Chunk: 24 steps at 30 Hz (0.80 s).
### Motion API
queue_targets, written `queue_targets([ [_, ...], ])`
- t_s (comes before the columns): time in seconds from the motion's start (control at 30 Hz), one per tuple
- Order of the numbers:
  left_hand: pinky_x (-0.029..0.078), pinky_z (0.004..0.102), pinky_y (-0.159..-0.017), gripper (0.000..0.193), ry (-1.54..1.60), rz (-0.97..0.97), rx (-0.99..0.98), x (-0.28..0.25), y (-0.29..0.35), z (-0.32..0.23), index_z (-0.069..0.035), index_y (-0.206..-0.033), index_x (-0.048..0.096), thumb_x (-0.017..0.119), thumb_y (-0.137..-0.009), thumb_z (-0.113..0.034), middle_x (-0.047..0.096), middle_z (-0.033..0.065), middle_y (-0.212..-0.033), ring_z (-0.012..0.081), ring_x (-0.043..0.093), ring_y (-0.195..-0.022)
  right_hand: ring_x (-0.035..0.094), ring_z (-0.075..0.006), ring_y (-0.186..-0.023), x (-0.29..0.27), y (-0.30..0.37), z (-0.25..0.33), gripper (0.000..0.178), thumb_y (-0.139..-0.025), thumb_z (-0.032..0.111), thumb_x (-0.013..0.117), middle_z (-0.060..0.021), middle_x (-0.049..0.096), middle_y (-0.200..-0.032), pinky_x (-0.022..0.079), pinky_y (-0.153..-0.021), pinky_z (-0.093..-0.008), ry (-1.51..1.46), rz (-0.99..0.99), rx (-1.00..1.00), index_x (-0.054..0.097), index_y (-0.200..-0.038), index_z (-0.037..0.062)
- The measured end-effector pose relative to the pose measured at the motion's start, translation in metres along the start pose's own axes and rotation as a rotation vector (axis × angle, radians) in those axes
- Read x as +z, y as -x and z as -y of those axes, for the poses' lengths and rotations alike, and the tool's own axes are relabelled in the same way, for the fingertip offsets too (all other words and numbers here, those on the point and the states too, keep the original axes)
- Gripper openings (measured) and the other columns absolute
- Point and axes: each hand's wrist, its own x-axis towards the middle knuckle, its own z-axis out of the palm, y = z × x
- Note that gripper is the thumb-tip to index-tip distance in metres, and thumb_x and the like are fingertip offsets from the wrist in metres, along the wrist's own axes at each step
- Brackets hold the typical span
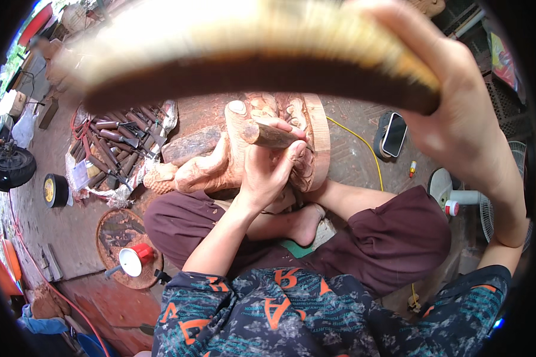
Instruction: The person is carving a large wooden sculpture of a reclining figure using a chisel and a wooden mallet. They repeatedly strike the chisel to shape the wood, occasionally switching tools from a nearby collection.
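My left hand (pixel 262 178) is closed round the thick wooden handle of a chisel (pixel 269 136), whose butt end points up and left. Its blade is hidden behind my fingers, by the carved face of the wood. The pale wood carving (pixel 205 169) lies in front of my crossed legs, with a curved figure and a rounded base (pixel 321 146). Raised close to the camera, my right hand (pixel 449 89) grips one end of a long, thick wooden mallet (pixel 250 74). The mallet is motion-blurred, bright on top and dark beneath, and covers the far part of the scene.
Several wooden-handled chisels (pixel 116 143) lie piled on a cloth at the left. Nearer stand a round tray (pixel 110 238) and a red-and-white cup (pixel 134 259). A phone (pixel 394 135), a yellow cable (pixel 363 140) and a fan (pixel 488 202) are on the right.
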Motion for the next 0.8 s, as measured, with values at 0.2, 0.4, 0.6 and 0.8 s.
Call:
queue_targets([
  [0.2, 0.049, 0.0291, -0.085, 0.017, 0.143, -0.071, 0.009, 0.006, 0.003, 0.004, 0.005, -0.109, 0.059, 0.056, -0.093, -0.002, 0.065, 0.0098, -0.099, 0.0152, 0.062, -0.094, 0.063, -0.0326, -0.077, 0.011, 0.01, 0.002, 0.047, -0.071, -0.003, 0.059, -0.0112, 0.06, -0.083, 0.051, -0.065, -0.0402, 0.097, -0.057, 0.045, 0.06, -0.116, 0.012],
  [0.4, 0.049, 0.0313, -0.087, 0.035, -0.208, -0.087, -0.093, -0.028, 0.005, 0.002, 0.004, -0.122, 0.046, 0.059, -0.091, -0.005, 0.061, 0.012, -0.107, 0.0191, 0.061, -0.096, 0.062, -0.0343, -0.083, 0.026, 0.037, 0.003, 0.056, -0.065, -0.008, 0.057, -0.0129, 0.061, -0.089, 0.05, -0.071, -0.0414, 0.041, 0.202, 0.235, 0.058, -0.118, 0.0079],
  [0.6, 0.053, 0.0307, -0.06, 0.034, 0.194, -0.283, -0.141, -0.062, -0.027, -0.026, -0.003, -0.125, 0.034, 0.05, -0.097, -0.015, 0.061, 0.0117, -0.085, 0.0184, 0.063, -0.065, 0.064, -0.0241, -0.092, 0.04, 0.094, 0.01, 0.059, -0.064, -0.012, 0.05, -0.014, 0.063, -0.095, 0.046, -0.085, -0.0312, -0.559, 0.112, 0.56, 0.051, -0.122, -0.0004],
  [0.8, 0.054, 0.03, -0.047, 0.076, -0.294, -0.64, -0.295, -0.218, -0.092, -0.025, -0.022, -0.149, -0.003, 0.05, -0.095, -0.015, 0.062, 0.0148, -0.088, 0.0198, 0.062, -0.057, 0.058, -0.0151, -0.093, 0.045, 0.115, -0.007, 0.063, -0.064, -0.016, 0.055, -0.0075, 0.062, -0.1, 0.044, -0.086, -0.0269, -0.759, 0.112, 0.837, 0.051, -0.125, 0.0001],
])
